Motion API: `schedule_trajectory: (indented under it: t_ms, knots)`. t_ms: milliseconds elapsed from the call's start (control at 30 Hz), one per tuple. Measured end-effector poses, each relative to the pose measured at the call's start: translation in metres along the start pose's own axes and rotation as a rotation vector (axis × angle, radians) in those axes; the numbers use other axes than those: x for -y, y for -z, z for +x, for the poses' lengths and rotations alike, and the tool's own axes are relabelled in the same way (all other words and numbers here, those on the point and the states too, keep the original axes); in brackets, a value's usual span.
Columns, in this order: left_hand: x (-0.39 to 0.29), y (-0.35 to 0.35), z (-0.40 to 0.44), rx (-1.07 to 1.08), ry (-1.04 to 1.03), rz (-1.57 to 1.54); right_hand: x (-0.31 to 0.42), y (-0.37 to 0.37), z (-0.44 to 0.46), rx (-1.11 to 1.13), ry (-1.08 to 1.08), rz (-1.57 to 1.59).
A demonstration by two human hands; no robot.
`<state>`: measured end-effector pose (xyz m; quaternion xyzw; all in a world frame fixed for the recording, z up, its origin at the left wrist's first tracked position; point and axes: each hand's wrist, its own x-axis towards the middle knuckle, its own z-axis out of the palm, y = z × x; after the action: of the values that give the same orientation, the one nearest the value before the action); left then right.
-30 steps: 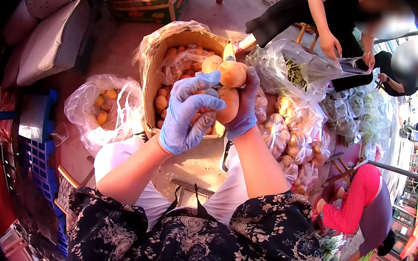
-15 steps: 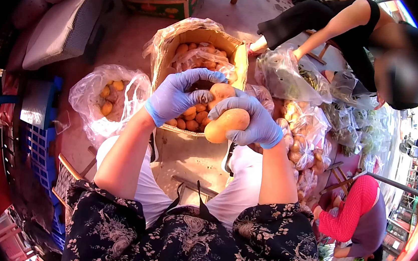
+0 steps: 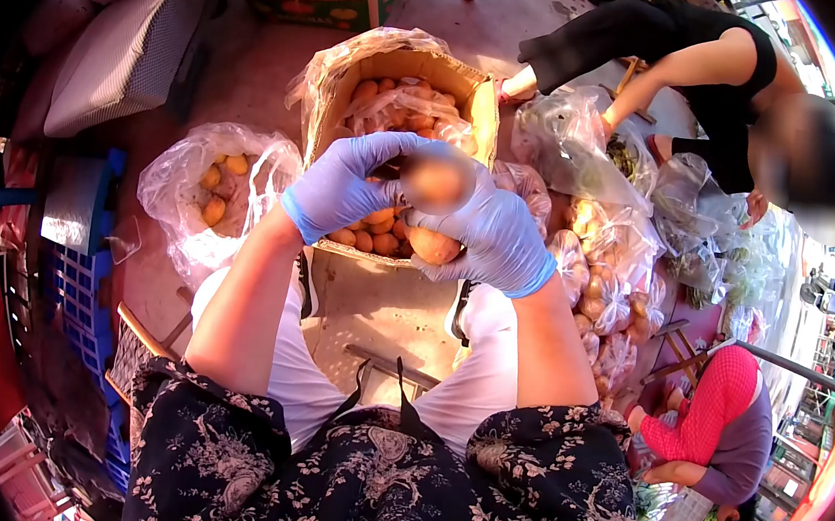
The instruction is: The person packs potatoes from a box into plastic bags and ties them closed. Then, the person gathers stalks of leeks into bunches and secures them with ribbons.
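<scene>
Orange fruit (image 3: pixel 434 246), approx. rnd, sunlit.

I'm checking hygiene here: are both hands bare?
No, the left hand and the right hand both wear blue gloves.

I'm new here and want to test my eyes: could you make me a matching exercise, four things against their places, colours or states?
1. Right hand
2. Trousers
3. Loose plastic bag
4. Tied bags

A. left of the cardboard box
B. gloved in blue, holding round fruit
C. piled to the right of the box
D. white

Right pairs: 1-B, 2-D, 3-A, 4-C
</scene>
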<state>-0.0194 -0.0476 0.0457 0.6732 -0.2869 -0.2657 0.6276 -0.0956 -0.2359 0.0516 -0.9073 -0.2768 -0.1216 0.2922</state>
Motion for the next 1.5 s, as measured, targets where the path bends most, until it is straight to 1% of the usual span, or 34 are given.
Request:
schedule_trajectory:
  t_ms: [100,167,300,367,400,500,600,700,733,767,833,867,900,933,967,1000,1067,1100,1133,1200,1233,1267,1300,1333,1367,1433,1500]
  knots:
    - [-0.007,0.004,-0.001,0.013,-0.04,0.277,0.002,-0.002,0.0,-0.003,-0.001,0.053]
    - [-0.006,0.006,-0.001,0.003,-0.126,0.352,0.0,-0.002,0.001,0.011,0.015,0.039]
    - [-0.002,0.009,0.0,0.013,-0.307,0.503,0.0,-0.007,-0.001,0.149,-0.012,0.019]
    - [0.002,0.007,0.001,0.063,-0.281,0.458,0.001,-0.009,-0.002,0.242,-0.024,0.06]
    - [0.005,0.007,0.001,0.085,-0.271,0.437,0.0,-0.009,-0.003,0.234,-0.034,0.058]
    - [0.01,0.007,-0.001,0.093,-0.353,0.463,-0.003,-0.011,-0.003,0.197,-0.046,0.068]
    - [0.007,0.009,-0.001,-0.043,-0.177,0.312,-0.006,-0.01,-0.002,0.135,-0.026,0.085]
    - [0.013,0.014,0.003,-0.238,-0.086,-0.038,-0.007,-0.01,-0.003,0.1,-0.02,0.087]
    - [0.012,0.01,0.002,-0.318,-0.074,-0.08,-0.007,-0.009,-0.002,0.089,-0.033,0.091]
    - [0.008,0.011,0.002,-0.291,0.034,-0.047,-0.007,-0.009,0.0,0.077,-0.045,0.095]
    - [0.004,0.012,0.0,-0.235,0.249,0.018,-0.022,-0.026,-0.006,-0.023,-0.194,0.458]
    - [0.007,0.014,0.0,-0.282,0.206,0.022,-0.029,-0.034,-0.012,-0.074,-0.271,0.638]
    - [0.013,0.017,0.001,-0.325,0.163,0.024,-0.024,-0.038,-0.012,-0.11,-0.576,1.195]
    - [0.019,0.019,0.003,-0.368,0.115,0.023,-0.025,-0.04,-0.008,-0.204,-0.741,1.46]
    - [0.023,0.021,0.004,-0.411,0.066,0.023,-0.027,-0.037,-0.004,-0.239,-0.821,1.684]
    - [0.024,0.024,0.004,-0.406,0.068,-0.042,-0.029,-0.035,0.001,-0.294,-0.913,1.902]
    - [0.023,0.024,0.005,-0.401,0.094,-0.081,-0.038,-0.036,0.006,-0.333,-0.92,2.136]
    - [0.023,0.023,0.005,-0.401,0.109,-0.1,-0.039,-0.037,0.008,-0.378,-1.01,2.141]
    - [0.022,0.022,0.006,-0.392,0.138,-0.082,-0.044,-0.039,0.007,-0.371,-1.037,2.121]
    - [0.019,0.021,0.007,-0.371,0.127,-0.051,-0.053,-0.043,0.005,-0.353,-1.088,2.087]
    - [0.019,0.022,0.007,-0.361,0.127,-0.036,-0.055,-0.041,0.006,-0.457,-1.143,2.027]
    - [0.024,0.029,0.01,-0.367,0.117,0.054,-0.058,-0.037,0.006,-0.483,-1.109,2.001]
    - [0.027,0.038,0.015,-0.383,0.106,0.078,-0.063,-0.031,0.005,-0.51,-1.073,1.974]
    - [0.027,0.046,0.023,-0.413,0.164,-0.025,-0.069,-0.024,0.006,-0.597,-1.087,2.021]
    - [0.029,0.056,0.033,-0.446,0.219,-0.13,-0.077,-0.02,0.006,-0.57,-1.071,2.101]
    - [0.061,0.089,0.058,-0.437,0.334,0.054,-0.091,-0.014,0.014,-0.649,-1.15,2.098]
    - [0.089,0.103,0.082,-0.392,0.491,0.175,-0.115,-0.026,0.021,-0.61,-1.25,1.975]
